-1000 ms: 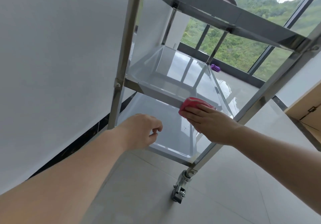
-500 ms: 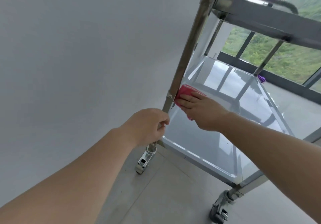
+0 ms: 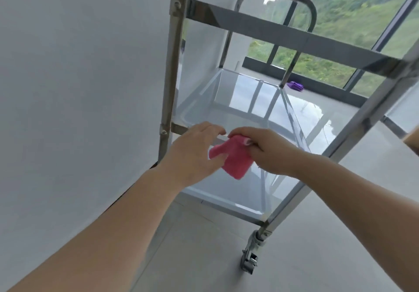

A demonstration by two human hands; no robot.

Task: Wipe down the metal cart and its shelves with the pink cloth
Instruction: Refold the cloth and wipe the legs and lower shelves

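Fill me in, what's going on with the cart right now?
A person is wiping down a metal cart. The right hand grips the pink cloth just above the front edge of the middle shelf, and the left hand touches the cloth's other end. A purple cloth lies on the floor by the window.

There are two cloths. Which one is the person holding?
The pink cloth. Both hands are on it: the right hand grips it and the left hand touches it. The purple cloth lies untouched on the floor by the window.
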